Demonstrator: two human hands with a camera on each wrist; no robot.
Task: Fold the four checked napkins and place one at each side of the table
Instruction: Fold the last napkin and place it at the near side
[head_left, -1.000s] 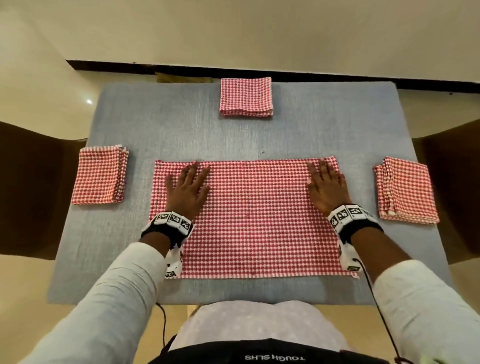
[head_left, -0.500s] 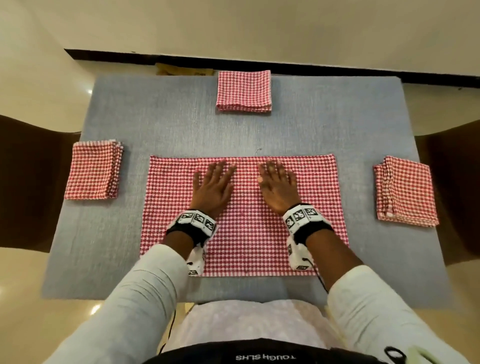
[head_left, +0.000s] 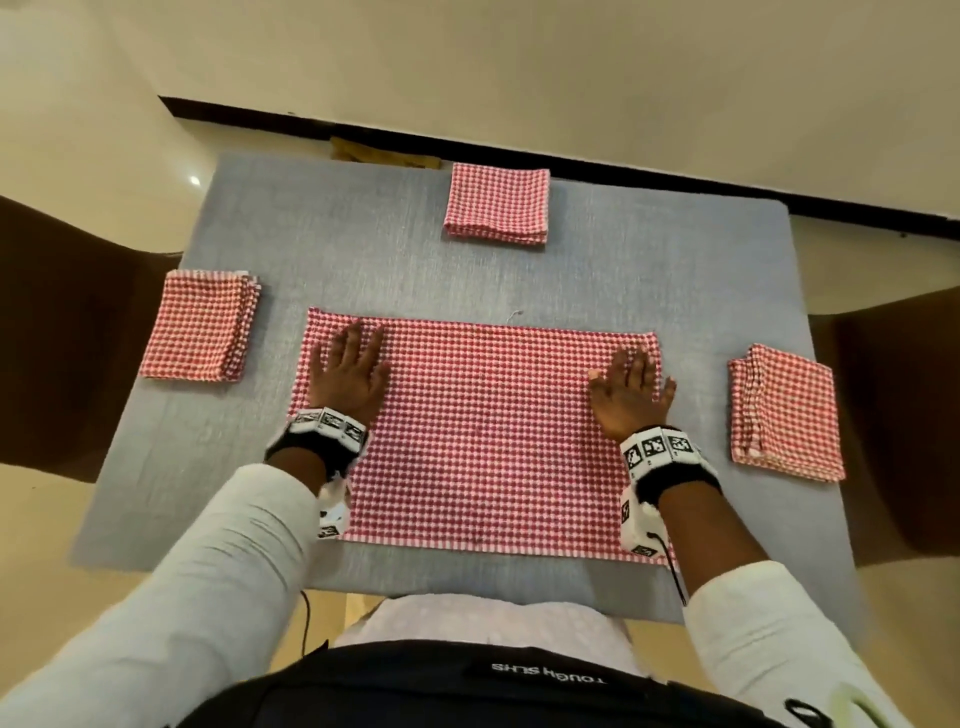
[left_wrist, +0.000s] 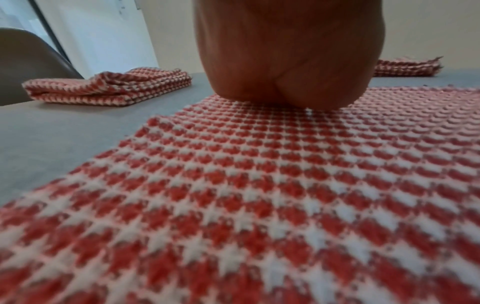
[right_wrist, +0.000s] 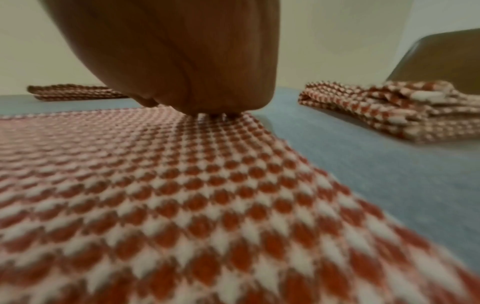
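Cream walls and floor surround a grey table (head_left: 623, 270), flanked by two brown chairs that the head view cuts off at both edges. On the near half of the table lies the largest cloth, a red-and-white checked napkin (head_left: 488, 431) spread out as a wide rectangle. Three folded napkins sit apart from it: the far napkin (head_left: 497, 203) at the far edge, the left napkin (head_left: 200, 326) at the left side, and the right napkin (head_left: 784, 410), its layers a little fanned, at the right side. The left hand (head_left: 349, 375) lies flat on the spread napkin's far left corner, the right hand (head_left: 629, 391) flat near its far right corner, fingers straight, gripping nothing. Both wrist views are blurred and show only the heel of each palm on the weave, hiding the fingers; they do show the stacked layers of the side napkins, which the head view flattens.
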